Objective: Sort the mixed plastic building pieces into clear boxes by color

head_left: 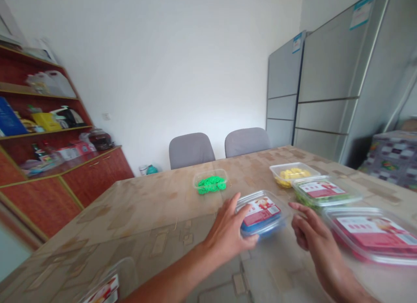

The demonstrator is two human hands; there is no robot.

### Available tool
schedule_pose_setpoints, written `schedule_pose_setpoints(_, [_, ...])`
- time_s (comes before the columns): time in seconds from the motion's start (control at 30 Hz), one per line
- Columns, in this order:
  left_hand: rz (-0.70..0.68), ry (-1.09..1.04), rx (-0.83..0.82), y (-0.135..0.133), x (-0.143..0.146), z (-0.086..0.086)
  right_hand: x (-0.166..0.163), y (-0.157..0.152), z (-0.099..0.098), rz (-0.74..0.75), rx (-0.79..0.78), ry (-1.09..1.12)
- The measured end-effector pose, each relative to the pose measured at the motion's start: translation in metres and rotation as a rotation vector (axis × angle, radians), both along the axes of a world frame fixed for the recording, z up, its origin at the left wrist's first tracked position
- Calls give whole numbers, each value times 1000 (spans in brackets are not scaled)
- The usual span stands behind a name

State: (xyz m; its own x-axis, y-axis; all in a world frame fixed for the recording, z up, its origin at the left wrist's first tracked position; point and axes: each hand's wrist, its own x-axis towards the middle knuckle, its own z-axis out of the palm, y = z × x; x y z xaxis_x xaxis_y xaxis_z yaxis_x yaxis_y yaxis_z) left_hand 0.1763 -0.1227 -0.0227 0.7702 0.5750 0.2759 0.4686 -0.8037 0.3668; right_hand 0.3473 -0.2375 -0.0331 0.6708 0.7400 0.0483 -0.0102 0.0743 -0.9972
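Note:
My left hand (230, 231) grips the near left side of a lidded clear box of blue pieces (262, 214), thumb under its front edge and fingers over the lid. My right hand (309, 233) hovers just right of that box, fingers loosely curled, holding nothing. Both reach over a tan patterned table (146, 216).
An open tub of green discs (211, 182) stands farther back, an open tub of yellow pieces (293, 173) to the right. Lidded boxes with green (322, 193) and pink (374, 234) contents lie at right. Another lid (104, 290) at the near left edge. Two grey chairs, shelves, fridges behind.

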Motion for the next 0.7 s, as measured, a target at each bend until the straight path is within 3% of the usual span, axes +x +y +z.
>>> schedule_pose_setpoints(0.1, [-75, -3, 47, 24, 41, -9, 1, -5, 0, -46, 3, -128])
schedule_pose_setpoints(0.23, [-151, 13, 44, 41, 75, -19, -5, -4, -8, 52, 6, -292])
schedule_pose_setpoints(0.33, [-189, 26, 65, 46, 79, -14, -7, 0, -15, 116, -5, -314])
schedule_pose_setpoints(0.4, [-163, 18, 97, 54, 68, -6, -8, 1, -19, 151, -24, -305])
schedule_pose_setpoints(0.5, [26, -20, 119, 80, 29, 6, -11, 2, -22, 220, -53, -280])
schedule_pose_setpoints(0.7, [612, -129, -22, 156, -53, 11, -23, 21, -29, 424, -61, -178])
